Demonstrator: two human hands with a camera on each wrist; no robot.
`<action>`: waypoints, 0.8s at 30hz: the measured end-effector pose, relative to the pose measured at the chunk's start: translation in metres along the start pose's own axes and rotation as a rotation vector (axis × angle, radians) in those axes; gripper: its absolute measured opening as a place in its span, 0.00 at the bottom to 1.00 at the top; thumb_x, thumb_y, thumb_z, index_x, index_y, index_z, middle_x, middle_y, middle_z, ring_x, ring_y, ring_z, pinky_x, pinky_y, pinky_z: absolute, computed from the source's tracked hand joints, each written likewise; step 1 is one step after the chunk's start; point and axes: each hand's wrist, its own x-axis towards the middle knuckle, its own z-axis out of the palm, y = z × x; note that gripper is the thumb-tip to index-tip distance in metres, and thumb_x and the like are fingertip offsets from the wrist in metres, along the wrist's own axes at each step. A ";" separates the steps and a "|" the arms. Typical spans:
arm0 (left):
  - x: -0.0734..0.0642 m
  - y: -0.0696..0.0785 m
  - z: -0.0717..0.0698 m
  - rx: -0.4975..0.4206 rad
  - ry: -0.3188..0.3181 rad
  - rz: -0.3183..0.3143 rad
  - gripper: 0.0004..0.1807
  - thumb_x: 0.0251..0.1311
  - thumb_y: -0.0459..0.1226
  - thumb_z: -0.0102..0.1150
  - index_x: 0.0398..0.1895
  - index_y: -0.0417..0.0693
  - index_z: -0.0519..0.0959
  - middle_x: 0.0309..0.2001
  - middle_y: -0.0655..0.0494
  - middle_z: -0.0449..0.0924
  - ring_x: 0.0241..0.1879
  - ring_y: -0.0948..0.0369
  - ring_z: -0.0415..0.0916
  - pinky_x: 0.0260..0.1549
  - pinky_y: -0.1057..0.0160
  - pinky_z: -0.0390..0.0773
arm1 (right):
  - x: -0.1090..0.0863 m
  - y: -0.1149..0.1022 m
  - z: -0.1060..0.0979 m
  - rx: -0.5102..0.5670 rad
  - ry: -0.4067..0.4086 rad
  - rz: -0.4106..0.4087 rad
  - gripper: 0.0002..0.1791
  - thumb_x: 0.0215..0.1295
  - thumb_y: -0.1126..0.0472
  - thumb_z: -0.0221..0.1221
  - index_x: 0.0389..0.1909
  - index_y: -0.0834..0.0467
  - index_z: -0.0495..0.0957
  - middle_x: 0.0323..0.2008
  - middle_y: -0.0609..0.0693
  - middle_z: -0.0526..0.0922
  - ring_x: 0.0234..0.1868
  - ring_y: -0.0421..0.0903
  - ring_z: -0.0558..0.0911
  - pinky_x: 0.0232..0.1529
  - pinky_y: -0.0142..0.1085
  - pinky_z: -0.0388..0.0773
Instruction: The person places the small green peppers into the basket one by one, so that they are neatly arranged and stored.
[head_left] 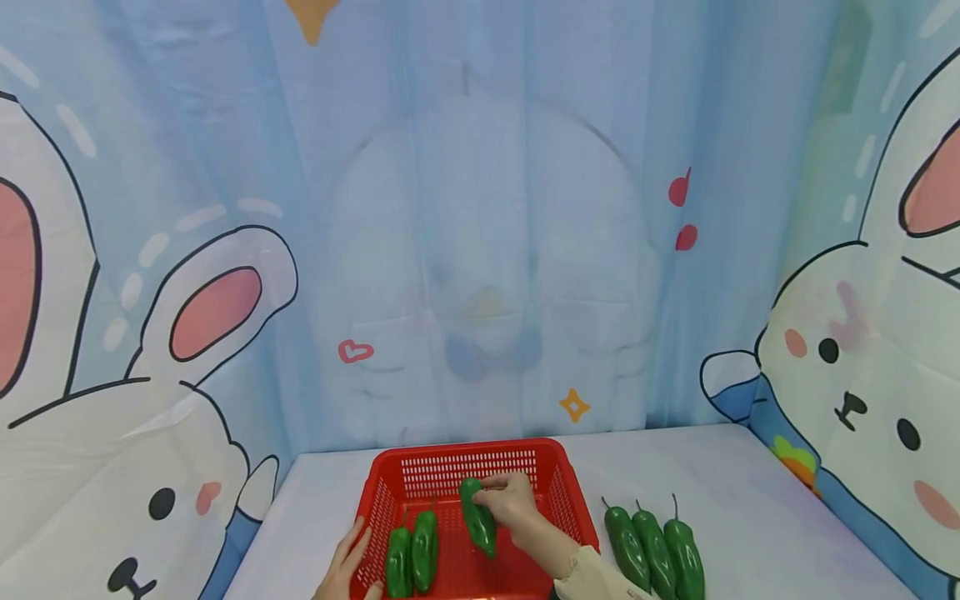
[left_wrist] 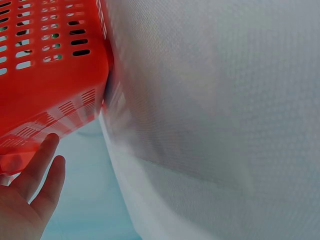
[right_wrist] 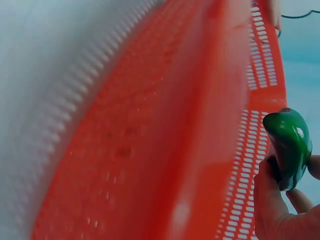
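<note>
A green chili pepper (head_left: 478,518) hangs over the red plastic basket (head_left: 468,452), pinched near its upper end by my right hand (head_left: 513,502). The right wrist view also shows this glossy pepper (right_wrist: 290,145) between thumb and fingers. Inside the basket, two more green peppers (head_left: 424,550) lie side by side on the left. My left hand (head_left: 345,567) rests against the basket's left side; in the left wrist view its fingers (left_wrist: 50,187) are fairly straight at the outer wall.
Three green peppers (head_left: 660,550) with stems lie in a row on the white table (head_left: 750,500), right of the basket. Behind the table hangs a blue curtain (head_left: 487,250) with cartoon rabbits.
</note>
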 end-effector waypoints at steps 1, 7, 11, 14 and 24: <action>0.000 -0.001 0.000 -0.002 0.005 0.006 0.35 0.59 0.38 0.58 0.69 0.31 0.66 0.72 0.39 0.57 0.64 0.40 0.64 0.42 0.52 0.81 | 0.000 0.001 0.004 -0.004 -0.004 0.006 0.18 0.60 0.73 0.61 0.50 0.79 0.75 0.37 0.64 0.83 0.38 0.56 0.86 0.35 0.44 0.84; -0.001 -0.004 0.003 0.013 0.051 0.036 0.35 0.57 0.37 0.60 0.68 0.31 0.67 0.71 0.41 0.60 0.62 0.41 0.67 0.41 0.56 0.81 | 0.004 0.012 0.022 -0.035 0.006 0.060 0.16 0.57 0.75 0.62 0.45 0.78 0.76 0.37 0.64 0.82 0.39 0.56 0.86 0.35 0.44 0.84; -0.002 -0.006 0.007 0.041 0.072 0.057 0.35 0.55 0.38 0.62 0.67 0.32 0.69 0.70 0.41 0.61 0.60 0.41 0.69 0.40 0.59 0.81 | 0.006 0.019 0.028 -0.072 0.034 0.105 0.14 0.55 0.75 0.63 0.42 0.76 0.77 0.37 0.63 0.81 0.39 0.55 0.85 0.35 0.43 0.84; -0.002 -0.007 0.007 0.036 0.070 0.064 0.35 0.55 0.37 0.62 0.67 0.31 0.69 0.70 0.41 0.62 0.61 0.40 0.68 0.40 0.58 0.81 | 0.008 0.024 0.030 -0.079 0.036 0.131 0.13 0.54 0.75 0.63 0.41 0.75 0.77 0.37 0.63 0.81 0.39 0.55 0.85 0.35 0.43 0.84; 0.001 -0.004 0.001 -0.012 -0.024 0.021 0.36 0.60 0.38 0.58 0.70 0.31 0.63 0.73 0.40 0.55 0.63 0.41 0.65 0.42 0.57 0.80 | 0.016 0.039 0.039 -0.156 0.074 0.173 0.12 0.52 0.74 0.65 0.38 0.72 0.78 0.37 0.60 0.81 0.42 0.57 0.83 0.39 0.45 0.83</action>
